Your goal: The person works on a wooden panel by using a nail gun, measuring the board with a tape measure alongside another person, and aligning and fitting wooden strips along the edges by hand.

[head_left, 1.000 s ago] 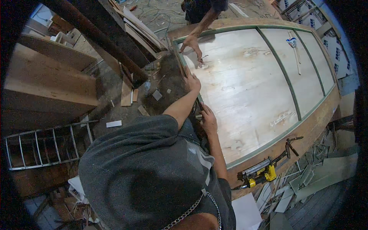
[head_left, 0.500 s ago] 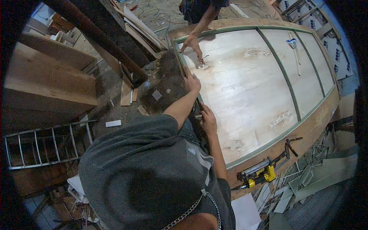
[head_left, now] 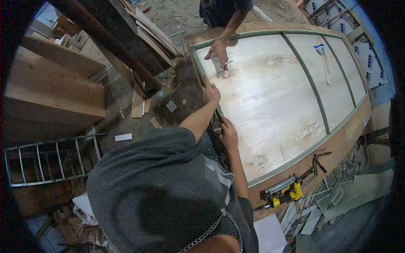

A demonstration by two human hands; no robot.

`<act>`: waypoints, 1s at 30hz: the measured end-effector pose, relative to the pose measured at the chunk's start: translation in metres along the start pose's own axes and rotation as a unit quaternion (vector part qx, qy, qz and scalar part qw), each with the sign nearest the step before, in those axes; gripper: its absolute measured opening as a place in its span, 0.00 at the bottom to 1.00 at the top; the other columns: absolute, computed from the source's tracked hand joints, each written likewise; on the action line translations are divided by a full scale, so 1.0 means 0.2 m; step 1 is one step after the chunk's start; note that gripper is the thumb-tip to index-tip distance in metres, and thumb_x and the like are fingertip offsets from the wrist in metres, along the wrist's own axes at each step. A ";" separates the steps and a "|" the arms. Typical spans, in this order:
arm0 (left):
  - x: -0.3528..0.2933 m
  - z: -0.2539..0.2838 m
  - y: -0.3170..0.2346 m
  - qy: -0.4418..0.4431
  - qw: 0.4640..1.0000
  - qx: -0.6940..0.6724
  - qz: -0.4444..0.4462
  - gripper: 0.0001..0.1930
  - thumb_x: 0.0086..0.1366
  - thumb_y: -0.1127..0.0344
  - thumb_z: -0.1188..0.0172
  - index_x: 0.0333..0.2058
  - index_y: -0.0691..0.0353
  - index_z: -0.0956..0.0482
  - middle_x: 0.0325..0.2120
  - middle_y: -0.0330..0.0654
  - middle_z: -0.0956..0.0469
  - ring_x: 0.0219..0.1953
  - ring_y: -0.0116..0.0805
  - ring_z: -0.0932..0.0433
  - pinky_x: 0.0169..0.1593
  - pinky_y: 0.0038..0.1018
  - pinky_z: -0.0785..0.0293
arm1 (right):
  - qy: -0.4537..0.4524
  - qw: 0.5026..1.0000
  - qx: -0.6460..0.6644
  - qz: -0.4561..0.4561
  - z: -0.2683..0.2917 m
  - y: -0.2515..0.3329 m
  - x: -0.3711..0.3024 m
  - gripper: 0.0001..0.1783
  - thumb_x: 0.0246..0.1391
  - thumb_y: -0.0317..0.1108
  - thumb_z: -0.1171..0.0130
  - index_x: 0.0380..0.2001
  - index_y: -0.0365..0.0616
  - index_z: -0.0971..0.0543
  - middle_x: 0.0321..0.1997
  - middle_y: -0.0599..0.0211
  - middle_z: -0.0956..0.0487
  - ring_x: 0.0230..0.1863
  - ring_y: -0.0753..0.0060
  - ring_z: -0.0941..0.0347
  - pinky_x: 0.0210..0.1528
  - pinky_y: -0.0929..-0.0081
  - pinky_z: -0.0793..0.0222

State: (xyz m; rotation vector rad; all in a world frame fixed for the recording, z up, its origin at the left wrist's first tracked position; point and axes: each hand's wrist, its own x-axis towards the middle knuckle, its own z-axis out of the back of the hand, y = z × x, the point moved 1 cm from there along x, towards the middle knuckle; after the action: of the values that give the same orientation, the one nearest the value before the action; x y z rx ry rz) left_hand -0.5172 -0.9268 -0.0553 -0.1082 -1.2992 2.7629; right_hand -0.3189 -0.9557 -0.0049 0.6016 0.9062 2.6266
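Observation:
My left hand [head_left: 211, 93] is closed over the near-left edge of a large panel, its fingers on the narrow green strip [head_left: 200, 67] along that edge. Further down the same edge, my right hand [head_left: 228, 132] is also closed on the strip, thumb and fingers at the rim. What lies under my fingers is partly hidden. The pale wooden panel [head_left: 261, 97] is framed by green strips, with two more crossing it. Opposite me, another person's hand [head_left: 218, 52] hovers over the panel's far-left corner with fingers spread, a thin white stick by the fingers.
A yellow and black nail gun [head_left: 287, 194] lies on the bench's near edge [head_left: 337, 143]. Blue-and-white packaging [head_left: 319, 49] and a thin wood stick rest on the panel. Offcuts [head_left: 333, 202] pile up at right. A metal ladder [head_left: 55, 162] and brown cabinet [head_left: 50, 88] stand left.
The other person's hand has moved right, away from the corner and further over the panel. My two hands keep their places on the edge.

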 end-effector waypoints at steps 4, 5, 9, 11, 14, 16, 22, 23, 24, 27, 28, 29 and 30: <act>-0.07 0.08 -0.11 0.079 0.995 0.002 0.054 0.30 0.62 0.60 0.59 0.60 0.34 0.61 0.52 0.63 0.43 0.44 0.63 0.32 0.45 0.45 0.34 | 0.006 1.000 -0.015 -0.027 0.01 -0.02 -0.03 0.14 0.29 0.17 0.47 0.27 0.38 0.31 0.57 0.67 0.36 0.51 0.53 0.36 0.48 0.66 0.34; -0.06 0.07 -0.10 0.073 0.996 0.004 0.048 0.30 0.62 0.60 0.59 0.60 0.33 0.61 0.52 0.64 0.43 0.44 0.63 0.32 0.44 0.45 0.34 | 0.006 1.000 -0.016 -0.024 0.00 -0.02 -0.02 0.14 0.29 0.17 0.47 0.27 0.38 0.31 0.57 0.67 0.36 0.51 0.53 0.36 0.48 0.66 0.34; -0.01 0.02 -0.01 0.022 1.000 -0.019 -0.001 0.30 0.62 0.60 0.60 0.60 0.34 0.61 0.52 0.66 0.45 0.43 0.63 0.32 0.44 0.46 0.34 | 0.006 1.000 -0.016 -0.009 -0.01 -0.01 -0.01 0.14 0.30 0.18 0.47 0.27 0.38 0.31 0.57 0.67 0.37 0.52 0.54 0.37 0.48 0.66 0.34; -0.04 0.04 -0.06 0.045 0.999 -0.009 0.019 0.30 0.62 0.60 0.59 0.60 0.35 0.61 0.52 0.67 0.45 0.44 0.63 0.32 0.44 0.46 0.34 | -0.002 1.000 -0.023 -0.014 -0.02 -0.03 -0.03 0.14 0.30 0.18 0.47 0.27 0.38 0.32 0.57 0.68 0.37 0.52 0.55 0.37 0.48 0.66 0.34; -0.05 0.05 -0.08 0.059 0.998 0.001 0.033 0.30 0.62 0.61 0.59 0.60 0.36 0.61 0.53 0.64 0.45 0.46 0.61 0.34 0.46 0.45 0.34 | 0.003 1.000 -0.020 -0.017 -0.01 -0.04 -0.03 0.14 0.30 0.18 0.47 0.28 0.38 0.31 0.57 0.68 0.37 0.53 0.56 0.37 0.49 0.66 0.35; -0.05 0.06 -0.08 0.053 0.998 0.004 0.026 0.30 0.62 0.61 0.60 0.60 0.37 0.61 0.54 0.61 0.45 0.48 0.60 0.35 0.47 0.45 0.35 | -0.006 1.000 -0.016 -0.006 -0.01 -0.03 -0.02 0.15 0.30 0.19 0.47 0.28 0.38 0.31 0.57 0.69 0.37 0.53 0.56 0.37 0.49 0.66 0.35; -0.06 0.10 -0.12 0.127 0.987 -0.005 0.097 0.30 0.63 0.63 0.60 0.60 0.37 0.62 0.59 0.44 0.48 0.56 0.53 0.43 0.53 0.44 0.42 | -0.004 1.000 -0.005 -0.023 0.01 0.00 -0.02 0.14 0.30 0.18 0.48 0.27 0.38 0.31 0.57 0.68 0.36 0.52 0.56 0.36 0.48 0.66 0.34; -0.04 0.08 -0.09 0.090 0.994 -0.023 0.061 0.30 0.63 0.63 0.59 0.60 0.37 0.62 0.59 0.44 0.49 0.56 0.54 0.44 0.54 0.44 0.43 | -0.004 1.000 -0.005 -0.020 0.00 0.00 -0.02 0.14 0.30 0.18 0.48 0.27 0.38 0.31 0.57 0.68 0.36 0.52 0.56 0.36 0.48 0.66 0.34; -0.03 0.06 -0.06 0.052 0.998 -0.040 0.024 0.30 0.63 0.63 0.59 0.60 0.36 0.62 0.59 0.45 0.50 0.57 0.55 0.45 0.55 0.44 0.44 | -0.010 1.000 -0.006 -0.009 0.00 0.00 -0.01 0.13 0.30 0.18 0.48 0.27 0.38 0.31 0.56 0.68 0.35 0.51 0.56 0.36 0.48 0.67 0.34; -0.04 0.04 -0.07 0.054 0.998 -0.039 0.018 0.30 0.63 0.65 0.59 0.61 0.38 0.61 0.60 0.44 0.53 0.58 0.56 0.48 0.56 0.43 0.44 | -0.014 1.000 -0.012 -0.007 -0.01 -0.01 -0.02 0.14 0.30 0.18 0.49 0.27 0.38 0.32 0.56 0.68 0.35 0.51 0.56 0.36 0.47 0.67 0.33; -0.04 0.04 -0.08 0.056 0.998 -0.039 0.017 0.30 0.63 0.65 0.59 0.61 0.38 0.61 0.60 0.44 0.53 0.58 0.56 0.48 0.56 0.43 0.44 | -0.009 1.000 -0.015 -0.013 0.00 -0.02 -0.02 0.14 0.30 0.18 0.49 0.27 0.38 0.32 0.56 0.68 0.35 0.51 0.56 0.35 0.47 0.68 0.33; -0.05 0.04 -0.10 0.087 0.994 -0.024 0.055 0.30 0.63 0.64 0.59 0.61 0.39 0.61 0.59 0.45 0.50 0.56 0.57 0.45 0.54 0.43 0.42 | -0.010 1.000 -0.016 -0.016 0.00 -0.02 -0.02 0.14 0.30 0.18 0.49 0.27 0.38 0.32 0.56 0.68 0.35 0.51 0.56 0.35 0.47 0.68 0.33; -0.05 0.04 -0.11 0.117 0.989 -0.009 0.092 0.30 0.63 0.64 0.59 0.61 0.39 0.61 0.58 0.46 0.48 0.54 0.58 0.42 0.53 0.44 0.40 | -0.019 1.000 -0.017 -0.016 0.00 -0.03 -0.03 0.14 0.29 0.17 0.49 0.27 0.37 0.32 0.56 0.68 0.35 0.51 0.55 0.35 0.47 0.68 0.33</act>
State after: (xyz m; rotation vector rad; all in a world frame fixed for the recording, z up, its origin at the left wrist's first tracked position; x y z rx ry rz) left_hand -0.5071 -0.9202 -0.0327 -0.5634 -1.3122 2.7785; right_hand -0.3134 -0.9535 -0.0104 0.6218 0.8500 2.5880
